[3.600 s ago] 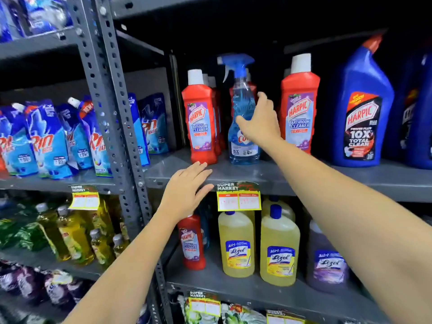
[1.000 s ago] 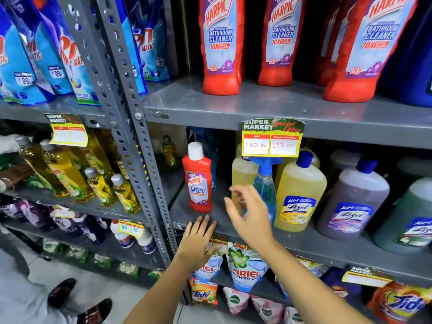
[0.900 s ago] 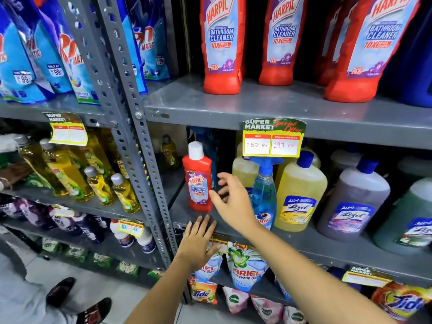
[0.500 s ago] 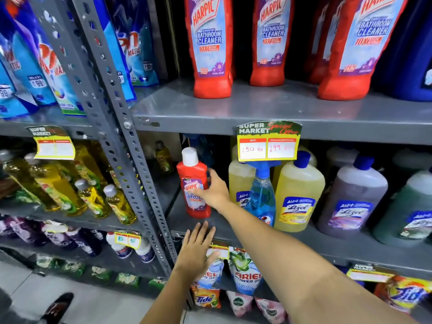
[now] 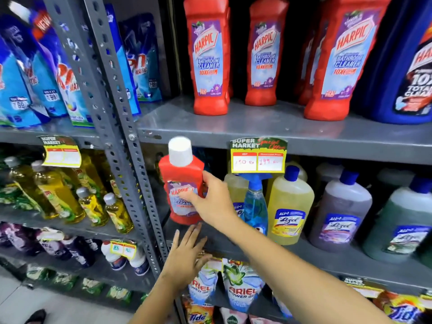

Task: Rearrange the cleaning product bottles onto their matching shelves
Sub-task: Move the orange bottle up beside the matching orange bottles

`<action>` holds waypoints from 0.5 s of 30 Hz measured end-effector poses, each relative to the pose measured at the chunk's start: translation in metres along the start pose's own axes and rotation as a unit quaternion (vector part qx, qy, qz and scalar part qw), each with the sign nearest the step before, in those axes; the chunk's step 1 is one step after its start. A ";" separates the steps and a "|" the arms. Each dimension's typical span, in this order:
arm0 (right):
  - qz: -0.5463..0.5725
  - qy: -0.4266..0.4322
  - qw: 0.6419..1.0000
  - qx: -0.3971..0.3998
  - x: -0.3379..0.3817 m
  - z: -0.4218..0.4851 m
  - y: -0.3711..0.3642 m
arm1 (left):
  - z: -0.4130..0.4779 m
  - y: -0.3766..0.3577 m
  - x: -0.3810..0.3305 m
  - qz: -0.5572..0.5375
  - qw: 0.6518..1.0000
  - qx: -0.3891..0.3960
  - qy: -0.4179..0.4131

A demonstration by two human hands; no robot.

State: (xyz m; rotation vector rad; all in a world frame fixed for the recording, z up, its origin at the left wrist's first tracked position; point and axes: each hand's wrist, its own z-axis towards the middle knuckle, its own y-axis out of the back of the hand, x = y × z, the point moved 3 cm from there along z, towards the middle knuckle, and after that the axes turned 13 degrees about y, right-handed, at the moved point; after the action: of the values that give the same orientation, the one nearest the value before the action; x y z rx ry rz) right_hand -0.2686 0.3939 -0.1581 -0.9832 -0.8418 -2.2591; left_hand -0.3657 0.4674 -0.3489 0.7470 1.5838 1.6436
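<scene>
The right hand's (image 5: 214, 202) fingers (image 5: 187, 195) are curled around the label side of a small red Harpic bathroom cleaner bottle (image 5: 181, 183) with a white cap, thumb on its right edge, gripping it at the centre of the frame; the bottle tilts slightly left and its base looks just clear of the middle shelf (image 5: 304, 256), though blur makes that hard to tell. Below it, the left hand (image 5: 187, 260) lies flat with fingers spread on that shelf's front lip. Just right of the held bottle stand a blue trigger spray bottle (image 5: 254, 206) and yellow Lizol bottles (image 5: 289, 206), then purple and green ones further right. A yellow price tag (image 5: 258, 155) hangs from the upper shelf (image 5: 280, 129), where larger red Harpic bathroom cleaner bottles (image 5: 209, 57) stand in a row across the top of the frame.
</scene>
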 end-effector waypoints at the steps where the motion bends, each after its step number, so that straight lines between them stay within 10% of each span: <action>1: 0.029 0.024 0.999 -0.010 0.024 0.002 0.013 | -0.001 0.015 -0.002 -0.028 0.999 -0.039 -0.009; 10: 0.039 0.183 0.971 -0.151 0.162 0.070 0.163 | 0.005 0.222 -0.036 -0.142 0.922 -0.349 -0.096; 15: -0.051 0.201 0.957 -0.202 0.164 0.119 0.215 | 0.039 0.285 -0.050 -0.083 0.917 -0.379 -0.089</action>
State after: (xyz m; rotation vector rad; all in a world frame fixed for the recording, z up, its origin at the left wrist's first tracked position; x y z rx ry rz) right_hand -0.1688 0.3009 0.1037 -0.6096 -0.2647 -2.6548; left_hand -0.3350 0.4538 -0.0586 0.3175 0.7435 1.8057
